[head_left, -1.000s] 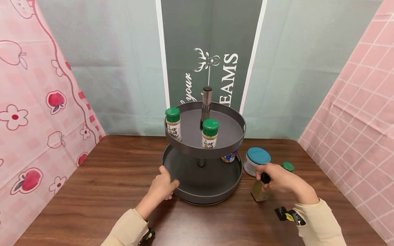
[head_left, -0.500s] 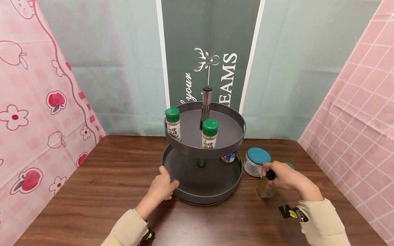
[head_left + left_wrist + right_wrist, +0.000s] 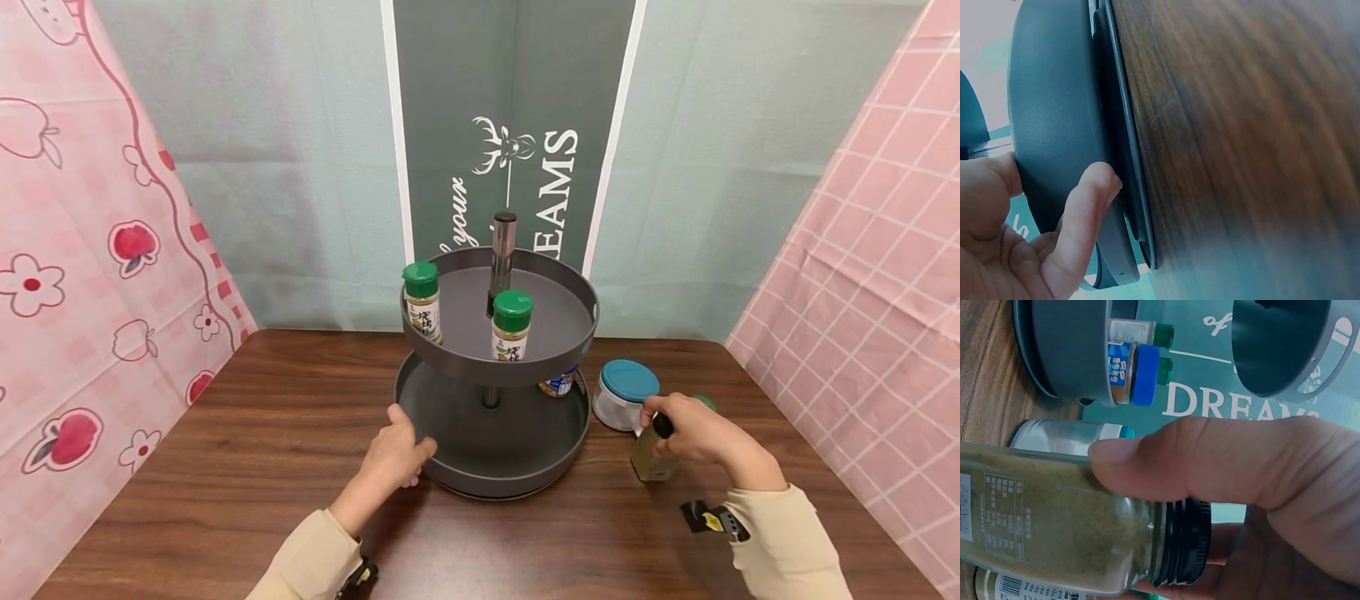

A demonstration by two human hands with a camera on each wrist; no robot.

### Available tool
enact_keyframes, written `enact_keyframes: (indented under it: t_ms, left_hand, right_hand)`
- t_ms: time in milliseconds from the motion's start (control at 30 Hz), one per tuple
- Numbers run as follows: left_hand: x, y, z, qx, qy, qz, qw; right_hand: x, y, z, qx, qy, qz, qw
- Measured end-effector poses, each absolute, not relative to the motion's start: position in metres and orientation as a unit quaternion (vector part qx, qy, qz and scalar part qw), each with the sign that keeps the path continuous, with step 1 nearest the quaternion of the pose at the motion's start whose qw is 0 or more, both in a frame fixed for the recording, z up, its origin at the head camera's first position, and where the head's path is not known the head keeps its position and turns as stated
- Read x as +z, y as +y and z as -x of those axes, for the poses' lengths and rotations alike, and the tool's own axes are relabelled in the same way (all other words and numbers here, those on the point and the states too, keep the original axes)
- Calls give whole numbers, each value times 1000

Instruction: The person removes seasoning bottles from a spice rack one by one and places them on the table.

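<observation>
Shifted black-capped bottle (image 3: pixel 648 462) toward right edge of worktop (image 3: pixel 570 542), pinched in right hand (image 3: pixel 696 429) beside blue-lidded jar (image 3: pixel 628 390). Touched lower tray (image 3: pixel 510 483) with left hand (image 3: pixel 393 454), couldn't tell whether gripping. Seemingly mid-positioning; needed steady hold next.

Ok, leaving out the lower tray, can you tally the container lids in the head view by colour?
Green lids: 3, two over the upper tray, one partly hidden behind the right hand
Blue lid: 1
Black lid, on the jar in the right hand's grip: 1
Total: 5
</observation>
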State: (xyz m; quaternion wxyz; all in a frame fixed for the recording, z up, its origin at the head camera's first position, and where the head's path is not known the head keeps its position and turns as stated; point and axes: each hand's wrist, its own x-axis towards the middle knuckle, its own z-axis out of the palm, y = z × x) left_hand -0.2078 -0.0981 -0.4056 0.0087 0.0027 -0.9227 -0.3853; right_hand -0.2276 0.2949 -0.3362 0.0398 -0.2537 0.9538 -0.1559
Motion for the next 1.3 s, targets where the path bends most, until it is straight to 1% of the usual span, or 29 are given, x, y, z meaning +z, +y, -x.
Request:
enact_keyframes:
  t_ms: [300, 400, 500, 567, 733, 833, 933, 1067, 1167, 1300]
  left_hand:
    - [-406, -99, 208, -383, -923, 9, 8]
    - [-402, -100, 207, -372, -928, 18, -1]
    - [-396, -101, 207, -334, -942, 25, 0]
    - [-391, -103, 207, -302, -953, 30, 19]
    - [-378, -103, 205, -247, -964, 37, 89]
    - [-370, -100, 201, -226, -967, 50, 103]
    - [-366, -95, 197, -205, -968, 93, 110]
    - [-367, -89, 194, -195, -952, 203, 118]
    - [-369, -85, 192, -195, -935, 278, 101]
    - [-372, -78, 191, -195, -920, 331, 80]
  right_hand:
    - [-336, 295, 224, -153, 953, 261, 31]
    - [-335, 294, 223, -156, 953, 256, 32]
    - [-334, 292, 220, -144, 958, 247, 12]
    - [-333, 290, 217, -136, 959, 247, -9]
    - [-325, 278, 207, -122, 959, 248, -63]
    - [-321, 270, 201, -109, 958, 250, -85]
    - [-319, 262, 196, -102, 956, 260, -91]
    - [-322, 255, 194, -104, 947, 287, -96]
    - [-326, 252, 194, -113, 938, 315, -94]
    - [-333, 249, 191, -131, 934, 326, -62]
